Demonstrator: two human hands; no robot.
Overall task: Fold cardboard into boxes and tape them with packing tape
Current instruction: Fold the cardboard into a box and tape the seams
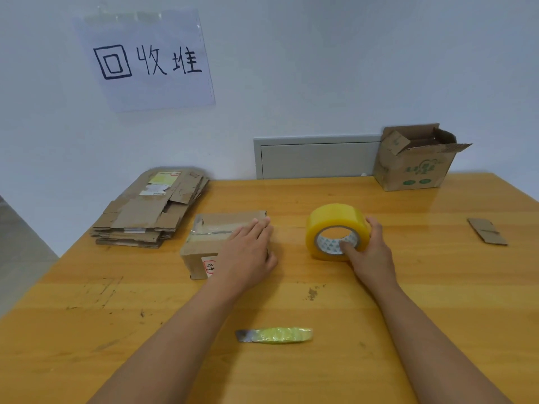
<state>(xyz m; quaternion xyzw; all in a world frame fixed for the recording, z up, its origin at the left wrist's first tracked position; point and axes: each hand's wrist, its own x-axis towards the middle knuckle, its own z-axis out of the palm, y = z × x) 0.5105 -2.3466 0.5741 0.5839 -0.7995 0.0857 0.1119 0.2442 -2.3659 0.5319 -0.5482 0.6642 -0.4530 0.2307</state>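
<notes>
A small closed cardboard box [210,237] with clear tape over its top seam and a white label on its front sits in the middle of the wooden table [423,287]. My left hand [248,255] lies flat on the box's right half, fingers straight. To the right stands a fat roll of yellow packing tape [332,220] on its edge. My right hand [370,252] grips the roll, thumb inside the core and fingers curled round its outer right side.
A stack of flattened cardboard [151,211] lies at the table's back left. An open box with green print [414,161] stands at the back right. A cardboard scrap [487,231] lies at the right. A yellow-handled knife [274,335] lies near the front edge.
</notes>
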